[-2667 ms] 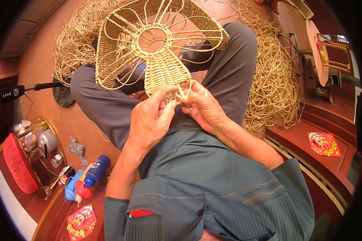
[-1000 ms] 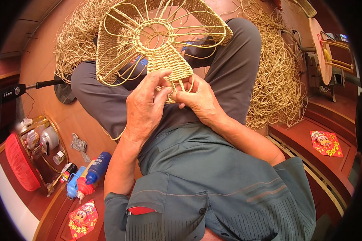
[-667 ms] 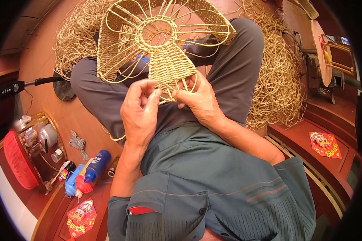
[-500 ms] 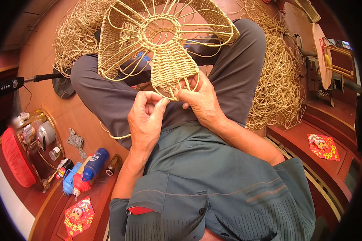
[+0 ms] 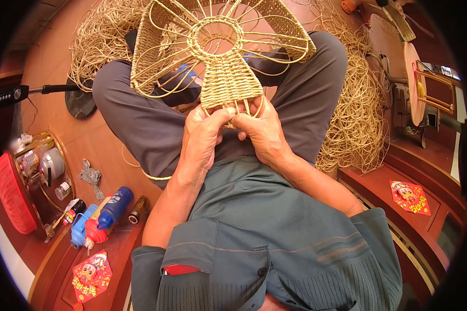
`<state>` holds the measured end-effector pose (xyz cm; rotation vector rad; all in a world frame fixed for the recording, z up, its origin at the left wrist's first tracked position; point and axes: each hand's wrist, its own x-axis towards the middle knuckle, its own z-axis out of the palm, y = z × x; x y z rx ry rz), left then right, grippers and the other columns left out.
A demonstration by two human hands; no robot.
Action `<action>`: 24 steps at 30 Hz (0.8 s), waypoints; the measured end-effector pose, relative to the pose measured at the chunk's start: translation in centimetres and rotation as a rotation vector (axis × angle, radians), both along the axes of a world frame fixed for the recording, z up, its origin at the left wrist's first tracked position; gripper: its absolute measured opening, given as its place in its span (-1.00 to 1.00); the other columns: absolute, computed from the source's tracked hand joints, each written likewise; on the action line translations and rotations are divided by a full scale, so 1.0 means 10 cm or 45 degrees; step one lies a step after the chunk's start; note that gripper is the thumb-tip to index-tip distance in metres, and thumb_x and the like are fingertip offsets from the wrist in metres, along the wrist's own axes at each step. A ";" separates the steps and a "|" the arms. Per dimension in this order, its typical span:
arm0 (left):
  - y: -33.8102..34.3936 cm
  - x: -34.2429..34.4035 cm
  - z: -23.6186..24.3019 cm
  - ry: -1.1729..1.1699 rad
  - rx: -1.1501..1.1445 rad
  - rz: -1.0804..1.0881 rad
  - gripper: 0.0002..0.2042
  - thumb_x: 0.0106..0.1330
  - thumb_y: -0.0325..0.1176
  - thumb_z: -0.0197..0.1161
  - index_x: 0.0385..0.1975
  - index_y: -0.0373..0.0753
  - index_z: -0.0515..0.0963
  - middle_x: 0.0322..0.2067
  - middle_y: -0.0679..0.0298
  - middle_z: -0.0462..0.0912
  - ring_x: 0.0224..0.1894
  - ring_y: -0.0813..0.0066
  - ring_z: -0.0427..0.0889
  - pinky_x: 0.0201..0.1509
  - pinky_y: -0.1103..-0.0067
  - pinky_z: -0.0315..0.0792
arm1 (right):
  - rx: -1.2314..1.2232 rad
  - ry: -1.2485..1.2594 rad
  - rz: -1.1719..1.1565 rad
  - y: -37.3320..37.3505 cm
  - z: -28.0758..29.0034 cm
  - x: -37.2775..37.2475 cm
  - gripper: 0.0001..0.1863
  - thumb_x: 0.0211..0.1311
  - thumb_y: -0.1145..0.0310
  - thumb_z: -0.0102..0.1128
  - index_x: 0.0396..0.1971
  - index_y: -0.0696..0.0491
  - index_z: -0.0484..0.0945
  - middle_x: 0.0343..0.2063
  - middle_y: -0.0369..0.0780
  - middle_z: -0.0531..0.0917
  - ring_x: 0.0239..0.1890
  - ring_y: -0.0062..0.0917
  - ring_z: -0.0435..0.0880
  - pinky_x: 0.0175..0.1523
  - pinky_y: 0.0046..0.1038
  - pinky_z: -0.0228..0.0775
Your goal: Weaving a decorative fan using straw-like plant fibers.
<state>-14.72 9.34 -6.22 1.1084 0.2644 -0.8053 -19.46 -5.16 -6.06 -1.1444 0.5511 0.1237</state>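
A half-woven wire-framed basket (image 5: 231, 83) of tan cord rests across my bent legs. Bare curved ribs fan out from a woven ring (image 5: 217, 39) at its middle, and a woven band stands round its far side. From the ring a filled wedge of weaving widens toward me. My left hand (image 5: 201, 135) is closed at the wedge's near left corner, thumb and fingers pinching the frame's edge. My right hand (image 5: 264, 132) grips the near right part, its thumb close to the left thumb. The fingertips and any cord between them are partly hidden.
Loose cord lies heaped on the floor at the right (image 5: 355, 119) and far left (image 5: 96, 52). To my left are a black stand base (image 5: 80, 103), a blue bottle (image 5: 115, 207), thermos flasks and a red plastic basket (image 5: 15, 194). A round board (image 5: 412, 83) stands at the right.
My left hand has moved right and up against the weaving, close beside my right hand. The basket appears slightly farther right in view. The right hand keeps its grip.
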 end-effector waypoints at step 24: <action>0.19 -0.27 -0.05 0.162 -0.162 0.239 -0.81 0.53 -0.32 0.35 -0.03 -0.27 0.59 -0.28 0.43 0.64 -0.51 0.83 0.32 -0.53 0.79 0.15 | 0.201 0.043 0.192 -0.16 -0.08 -0.13 -0.65 0.45 0.30 0.36 0.10 0.13 0.54 -0.08 -0.25 0.73 -0.19 -0.62 0.75 -0.09 -0.52 0.65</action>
